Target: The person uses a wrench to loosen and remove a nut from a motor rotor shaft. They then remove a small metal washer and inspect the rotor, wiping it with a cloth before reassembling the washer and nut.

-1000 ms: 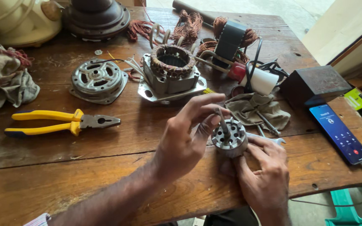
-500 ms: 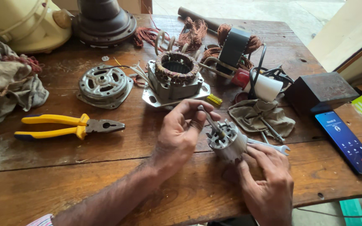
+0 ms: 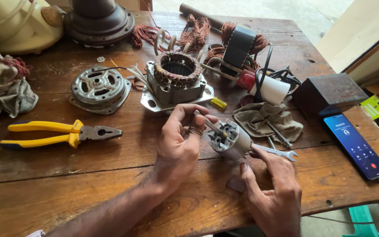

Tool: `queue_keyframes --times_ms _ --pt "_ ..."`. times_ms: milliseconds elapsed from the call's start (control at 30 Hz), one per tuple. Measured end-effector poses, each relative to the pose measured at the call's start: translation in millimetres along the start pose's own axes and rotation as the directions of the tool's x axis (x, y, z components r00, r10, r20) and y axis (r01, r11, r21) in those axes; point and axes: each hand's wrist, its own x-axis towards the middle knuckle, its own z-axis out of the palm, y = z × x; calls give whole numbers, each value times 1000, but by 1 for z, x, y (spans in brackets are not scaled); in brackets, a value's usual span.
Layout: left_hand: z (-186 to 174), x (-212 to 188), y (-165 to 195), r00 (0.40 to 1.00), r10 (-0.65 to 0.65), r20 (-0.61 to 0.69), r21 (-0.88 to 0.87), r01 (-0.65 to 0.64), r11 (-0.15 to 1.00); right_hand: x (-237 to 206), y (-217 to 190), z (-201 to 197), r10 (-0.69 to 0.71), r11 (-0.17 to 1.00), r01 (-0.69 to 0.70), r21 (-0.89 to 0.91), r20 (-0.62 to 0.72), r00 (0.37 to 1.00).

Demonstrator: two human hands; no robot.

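A silver motor rotor with a steel shaft lies tilted over the wooden table, shaft pointing up and left. My left hand pinches the shaft between thumb and fingers. My right hand grips the rotor body from below and from the right. A motor stator with copper windings sits just beyond the hands. A round metal end cover lies to its left.
Yellow-handled pliers lie at the left. A spanner and a grey cloth sit right of the rotor. A lit phone lies at the right edge beside a dark box. Copper coils and rags crowd the back.
The rotor has tipped from upright to tilted, its shaft now pointing up-left. My left hand has shifted from the rotor's top onto the shaft. The view has drifted slightly.
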Motion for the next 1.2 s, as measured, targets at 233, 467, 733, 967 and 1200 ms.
queue_keyframes --times_ms 233,467,733,967,1200 --pt "1 0 -4 984 -135 -115 184 155 971 -2 4 -1 -113 990 117 -83 57 992" --pt "-2 -2 -8 1000 -22 5 529 16 849 -1 10 -8 -154 984 169 -52 214 965" --pt "-5 2 -11 999 -34 -40 576 51 816 3 10 -4 -63 983 112 -144 307 950" --pt "-8 5 -15 992 -90 -83 433 118 894 2 11 -4 -110 976 158 -151 285 952" --pt "-7 5 -14 983 -122 -139 478 174 861 2 15 -2 -43 982 95 -162 300 953"
